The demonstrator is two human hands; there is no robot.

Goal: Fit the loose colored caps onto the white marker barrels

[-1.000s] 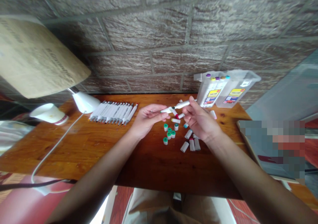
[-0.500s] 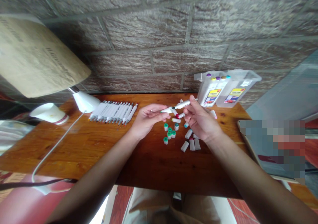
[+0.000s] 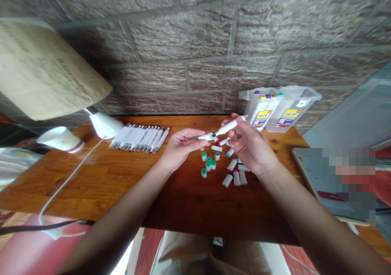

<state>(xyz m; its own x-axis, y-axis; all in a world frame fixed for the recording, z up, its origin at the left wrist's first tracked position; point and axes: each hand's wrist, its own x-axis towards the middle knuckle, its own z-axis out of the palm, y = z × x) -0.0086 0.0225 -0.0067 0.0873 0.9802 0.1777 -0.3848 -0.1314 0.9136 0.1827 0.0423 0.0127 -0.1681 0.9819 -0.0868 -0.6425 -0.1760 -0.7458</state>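
Note:
In my left hand [image 3: 185, 145] a white marker cap [image 3: 205, 137] with a green end is pinched between thumb and fingers. My right hand [image 3: 252, 142] grips an uncapped white marker [image 3: 227, 126], its dark end pointing down-left at the cap's mouth. Whether the two touch I cannot tell. Below the hands, several green-topped caps [image 3: 209, 164] stand upright on the wooden table [image 3: 183, 201]. More loose white caps [image 3: 236, 177], some with red or blue ends, lie under and beside my right hand, which partly hides them.
A row of white markers [image 3: 140, 138] lies at the left, near a white lamp base [image 3: 105, 124] with a cable [image 3: 71, 173]. A paper cup [image 3: 61, 140] lies tipped at the far left. Clear plastic cases [image 3: 281, 108], one holding several markers, stand by the brick wall. A tablet-like device [image 3: 324, 185] is at right.
My right hand has shifted slightly right, and the marker in it is tilted more steeply, its far end higher. My left hand with the cap has stayed nearly still.

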